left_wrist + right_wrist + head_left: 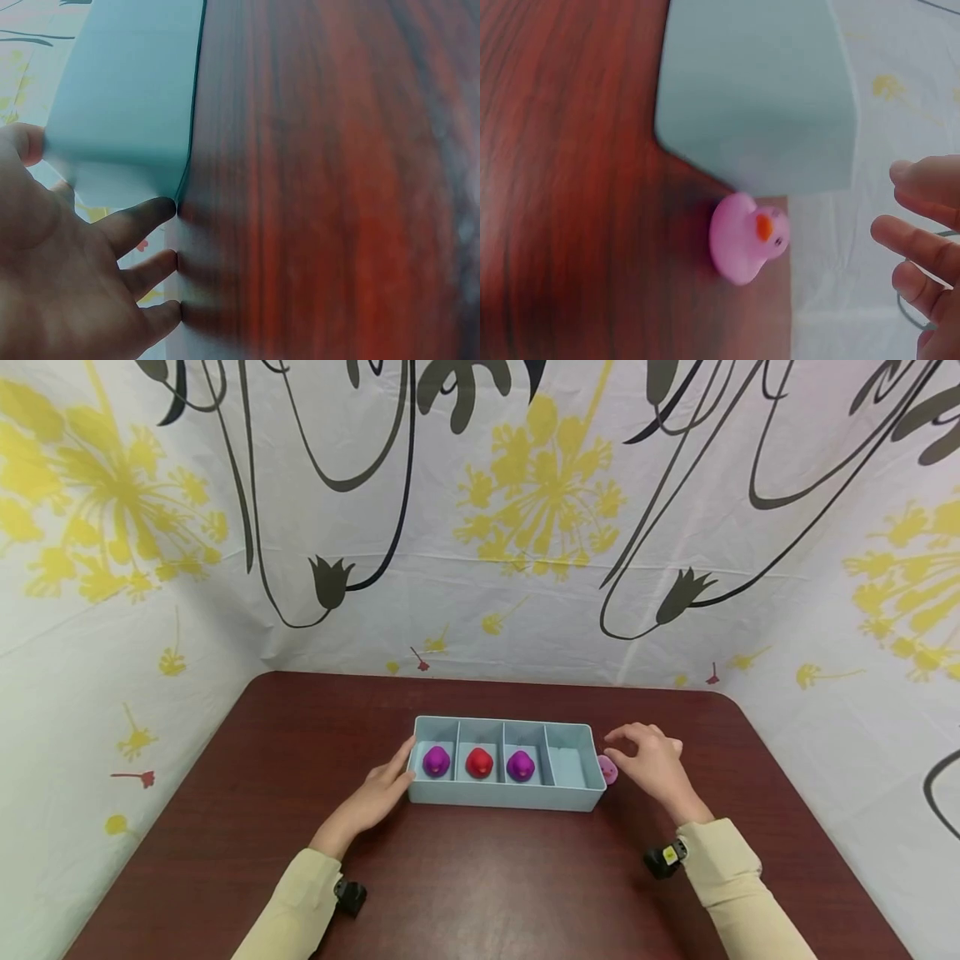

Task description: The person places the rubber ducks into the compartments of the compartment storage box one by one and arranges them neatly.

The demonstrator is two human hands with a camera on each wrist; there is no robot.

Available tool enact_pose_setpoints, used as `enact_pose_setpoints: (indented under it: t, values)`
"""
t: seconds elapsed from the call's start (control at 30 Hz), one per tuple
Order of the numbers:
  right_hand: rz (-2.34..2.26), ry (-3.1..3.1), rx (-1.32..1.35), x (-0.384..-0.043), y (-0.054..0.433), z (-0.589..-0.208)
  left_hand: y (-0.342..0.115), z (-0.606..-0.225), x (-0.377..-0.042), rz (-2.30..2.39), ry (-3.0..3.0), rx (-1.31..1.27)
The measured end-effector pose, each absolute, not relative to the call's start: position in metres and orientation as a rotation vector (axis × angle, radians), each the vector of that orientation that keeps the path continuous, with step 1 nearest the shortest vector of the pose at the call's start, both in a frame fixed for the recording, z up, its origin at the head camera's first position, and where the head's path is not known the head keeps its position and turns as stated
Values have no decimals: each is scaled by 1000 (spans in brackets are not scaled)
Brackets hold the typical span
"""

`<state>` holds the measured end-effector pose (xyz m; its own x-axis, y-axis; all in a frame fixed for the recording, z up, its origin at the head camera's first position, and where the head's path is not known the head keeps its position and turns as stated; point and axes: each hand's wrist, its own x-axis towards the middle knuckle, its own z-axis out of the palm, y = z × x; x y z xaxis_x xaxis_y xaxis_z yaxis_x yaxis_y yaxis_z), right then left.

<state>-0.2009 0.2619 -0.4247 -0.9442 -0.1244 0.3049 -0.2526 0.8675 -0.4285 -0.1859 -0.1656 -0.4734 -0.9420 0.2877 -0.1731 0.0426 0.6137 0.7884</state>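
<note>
A pale blue tray [501, 795] with a row of compartments stands on the table. Purple toy ducks sit in its leftmost [436, 762] and third [521, 766] compartments, with a red toy duck [479, 763] between them; the rightmost compartment holds nothing. My left hand [378, 793] touches the tray's left end with spread fingers, its thumb at the near corner. On the table by the right end is a pink rubber duck [739, 238] with an orange beak. My right hand [651, 763] hovers beside and above that duck, fingers loosely bent and apart, holding nothing.
The dark reddish-brown wooden table [480, 877] has rounded far corners. Behind it and at both sides hangs a white cloth [420, 527] with yellow and grey plant prints. A small black device is strapped at each wrist.
</note>
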Motion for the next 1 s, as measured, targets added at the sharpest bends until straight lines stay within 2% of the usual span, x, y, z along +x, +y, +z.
enact_pose_setpoints:
  t: [1.0]
  values:
    - [667, -2980, 232, -203, 285, -458, -164, -473, -186, 1244, 2554, 239]
